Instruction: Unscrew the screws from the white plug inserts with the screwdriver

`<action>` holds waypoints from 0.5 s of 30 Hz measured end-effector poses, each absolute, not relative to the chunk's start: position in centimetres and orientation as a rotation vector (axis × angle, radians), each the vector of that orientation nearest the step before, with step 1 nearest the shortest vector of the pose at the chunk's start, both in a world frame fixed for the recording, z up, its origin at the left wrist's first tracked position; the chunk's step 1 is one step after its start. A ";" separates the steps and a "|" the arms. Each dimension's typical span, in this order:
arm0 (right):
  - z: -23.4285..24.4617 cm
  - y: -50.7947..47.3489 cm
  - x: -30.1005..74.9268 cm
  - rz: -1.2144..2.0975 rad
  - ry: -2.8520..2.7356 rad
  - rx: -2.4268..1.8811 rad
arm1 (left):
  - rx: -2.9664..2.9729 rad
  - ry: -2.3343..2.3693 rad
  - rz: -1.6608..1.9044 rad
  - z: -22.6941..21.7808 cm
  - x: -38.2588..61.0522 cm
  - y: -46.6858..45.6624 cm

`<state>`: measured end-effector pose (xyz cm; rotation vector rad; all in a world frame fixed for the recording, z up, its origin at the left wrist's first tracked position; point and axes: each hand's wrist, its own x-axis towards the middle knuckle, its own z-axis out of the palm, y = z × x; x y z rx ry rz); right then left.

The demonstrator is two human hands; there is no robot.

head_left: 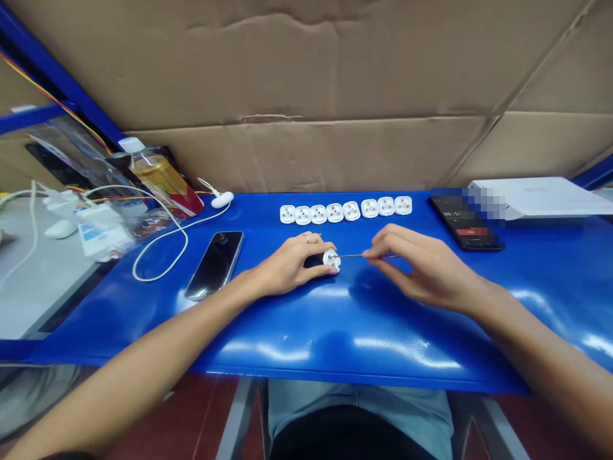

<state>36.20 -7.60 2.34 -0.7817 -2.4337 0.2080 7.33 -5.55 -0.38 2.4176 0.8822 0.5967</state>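
Observation:
My left hand (292,265) rests on the blue table (335,319) and pinches a small white round socket part (332,260) on its edge. My right hand (421,268) is closed on a thin metal rod (352,255), whose tip touches the face of that part. Behind my hands, a row of several identical white socket parts (345,210) lies flat on the table.
A black phone (215,264) lies left of my hands beside a looped white cable (163,243). A second dark phone (467,220) and a white box (541,195) sit at the back right. A bottle (153,169) and chargers clutter the far left. A cardboard wall stands behind.

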 end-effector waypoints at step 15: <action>2.0 -7.3 35.7 0.267 -2.238 -0.887 | 2.282 0.924 0.669 -0.9 8.1 -5.3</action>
